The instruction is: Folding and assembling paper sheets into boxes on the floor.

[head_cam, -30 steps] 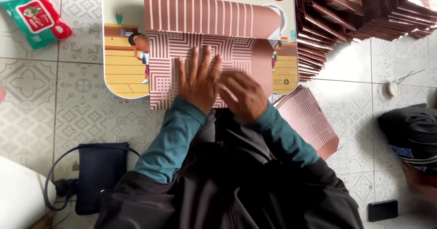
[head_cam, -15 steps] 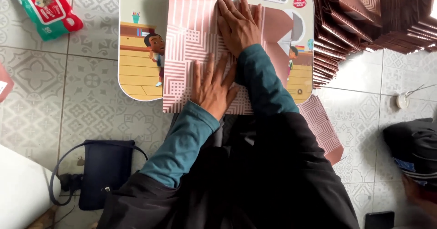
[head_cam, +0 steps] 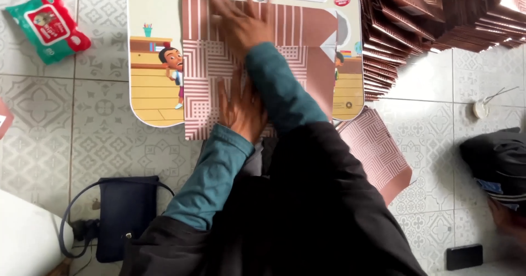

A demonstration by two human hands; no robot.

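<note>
The sheet (head_cam: 246, 67) lies flat on the bench (head_cam: 153, 13), a low lap-desk w/ cartoon print, top flap folded down as a striped band, right corner turned in to a point. Our left hand (head_cam: 241, 109) is spread flat, palm down, pinning the sheet's lower middle; nothing grasped. Our right hand (head_cam: 241, 21) is blurred up on the striped flap, fingers open, pressing on the paper, not clenched round anything.

To do the crease well, we judge: keep the left palm as anchor so the sheet can't slide on the slick bench, run the right hand along the fold from centre outward, firm and even, and check the flap edge sits parallel w/ the pattern lines before flattening hard.

Edges: the sheet's bottom hangs just past the bench's near edge, so pressing there has no backing. Right side, the stack (head_cam: 438, 24) of folded pieces touches or nearly touches the bench corner; little elbow room there. One loose piece (head_cam: 378, 150) lies on the floor (head_cam: 98, 122) just beside our right arm. Left is roomier: wipes pack (head_cam: 46, 24) well apart, bag (head_cam: 123, 215) near our left elbow. Phone (head_cam: 463, 255) sits far right, near another person's dark sleeve (head_cam: 496, 161).
</note>
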